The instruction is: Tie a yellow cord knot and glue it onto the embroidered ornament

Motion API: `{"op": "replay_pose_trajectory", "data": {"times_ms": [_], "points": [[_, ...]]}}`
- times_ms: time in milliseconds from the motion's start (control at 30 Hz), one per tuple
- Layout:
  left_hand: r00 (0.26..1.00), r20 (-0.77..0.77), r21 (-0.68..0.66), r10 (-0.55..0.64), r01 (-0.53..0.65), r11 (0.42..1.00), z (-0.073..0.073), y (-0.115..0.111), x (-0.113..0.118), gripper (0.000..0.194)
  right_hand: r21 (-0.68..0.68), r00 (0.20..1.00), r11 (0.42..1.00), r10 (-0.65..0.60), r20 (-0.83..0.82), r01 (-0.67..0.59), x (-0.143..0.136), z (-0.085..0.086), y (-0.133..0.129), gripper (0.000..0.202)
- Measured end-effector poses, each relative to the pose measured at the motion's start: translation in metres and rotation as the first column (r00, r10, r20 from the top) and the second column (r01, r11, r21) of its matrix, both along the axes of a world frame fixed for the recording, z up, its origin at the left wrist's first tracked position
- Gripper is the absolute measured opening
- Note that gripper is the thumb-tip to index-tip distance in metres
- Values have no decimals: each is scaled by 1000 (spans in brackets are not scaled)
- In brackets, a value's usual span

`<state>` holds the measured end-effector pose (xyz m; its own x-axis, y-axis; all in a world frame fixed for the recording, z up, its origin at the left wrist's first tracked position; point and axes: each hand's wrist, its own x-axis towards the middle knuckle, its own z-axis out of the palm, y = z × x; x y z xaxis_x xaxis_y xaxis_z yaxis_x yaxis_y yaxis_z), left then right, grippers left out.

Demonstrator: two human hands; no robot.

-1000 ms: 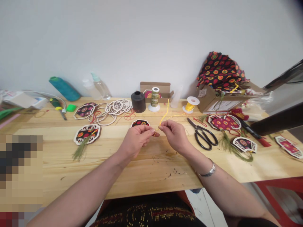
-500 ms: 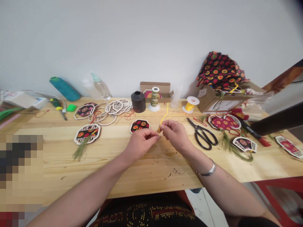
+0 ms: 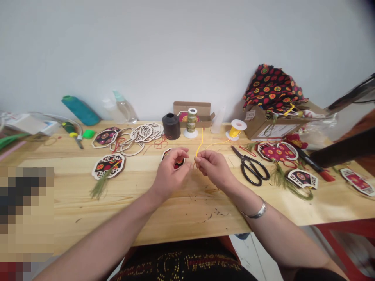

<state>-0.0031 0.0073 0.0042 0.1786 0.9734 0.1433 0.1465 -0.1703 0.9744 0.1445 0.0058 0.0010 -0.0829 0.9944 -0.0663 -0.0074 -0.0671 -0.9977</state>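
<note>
Yellow cord [image 3: 199, 146] is pinched between the thumb and fingers of my right hand [image 3: 213, 167]. One end of it stands up above the fingertips, and a strand runs back to a white spool of yellow cord [image 3: 235, 130]. My left hand [image 3: 172, 171] holds nothing; its thumb and fingers are apart, a short way left of the right fingertips. Behind the left fingers lies a patterned black and red ornament [image 3: 165, 153], partly covered by that hand. To the right of my right hand, black-handled scissors [image 3: 253, 168] lie on the wooden table [image 3: 164, 218].
Thread cones stand at the back, one black [image 3: 171, 127] and one olive [image 3: 191, 124]. White fretwork frames [image 3: 145, 133] and a tasselled ornament [image 3: 108, 166] lie left. At right are a cardboard box [image 3: 272, 127] with patterned fabric [image 3: 272, 88] and several ornaments.
My left hand has let go of the cord; its fingers have opened and moved slightly left. My right hand still grips the cord, having shifted slightly left, and the cord's upright end leans further left.
</note>
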Motion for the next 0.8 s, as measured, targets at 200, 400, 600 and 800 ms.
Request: {"op": "replay_pose_trajectory", "data": {"times_ms": [200, 400, 600, 800], "points": [[981, 100, -196, -166, 183, 963, -4, -2, 6, 36, 121, 987, 993, -22, 160, 2, 0, -3, 1, 13], [985, -2, -161, -172, 170, 972, -10, 1, 4, 29, 167, 974, 986, -42, 221, 4, 1, -4, 2, 12], [986, 35, -187, -162, 166, 968, -8, 1, 4, 23, 161, 976, 987, -33, 215, -2, 1, -3, 1, 12], [992, -12, -237, -128, 122, 964, 5, 1, 3, 13, 141, 975, 990, -35, 218, 4, 1, -2, 1, 14]]}}
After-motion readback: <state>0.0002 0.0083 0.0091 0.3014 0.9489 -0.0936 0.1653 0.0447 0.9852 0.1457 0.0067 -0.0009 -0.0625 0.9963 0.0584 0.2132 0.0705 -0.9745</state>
